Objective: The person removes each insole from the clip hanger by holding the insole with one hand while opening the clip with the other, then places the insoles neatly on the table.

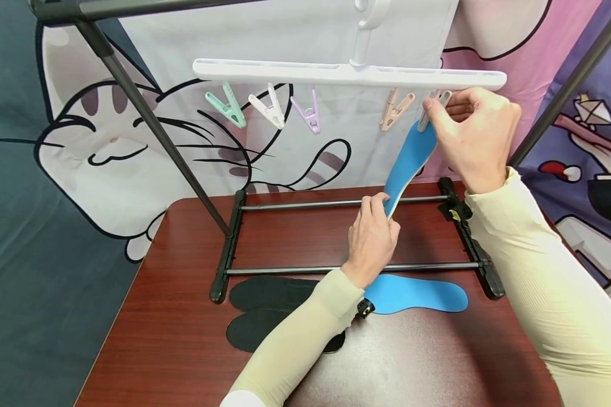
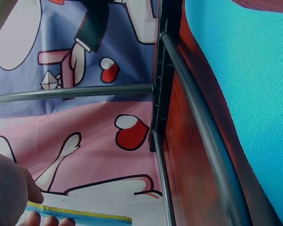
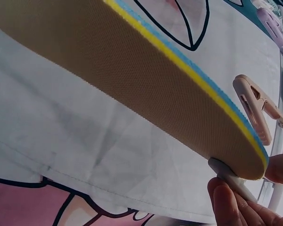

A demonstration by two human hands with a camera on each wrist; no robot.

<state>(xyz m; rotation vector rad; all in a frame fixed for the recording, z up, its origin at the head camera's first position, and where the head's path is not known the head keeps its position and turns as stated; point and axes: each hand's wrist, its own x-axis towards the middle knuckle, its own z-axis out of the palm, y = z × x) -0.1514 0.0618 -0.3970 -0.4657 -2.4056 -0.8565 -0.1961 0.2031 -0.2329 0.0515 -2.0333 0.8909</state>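
Note:
A blue insole [image 1: 411, 152] hangs at a slant below the right end of a white hanger [image 1: 285, 72]. My right hand [image 1: 476, 135] pinches a pale grey clothespin [image 3: 231, 179] at the insole's top end. Lower down, my left hand [image 1: 370, 240] grips the other end between thumb and fingers. From the right wrist view, the insole's tan underside [image 3: 146, 89] and yellow edge layer show. A beige clothespin [image 1: 396, 110] dangles just left of the right hand. Purple [image 1: 308, 112], white [image 1: 271, 107] and green [image 1: 228, 106] clothespins hang farther left.
Another blue insole [image 1: 420, 293] lies on the brown table [image 1: 147, 333], beside two black insoles [image 1: 265, 330] partly hidden by the left forearm. A dark metal rack [image 1: 158, 130] stands around the hanger, its bars [image 1: 290, 270] crossing low over the table. Printed cloth hangs behind.

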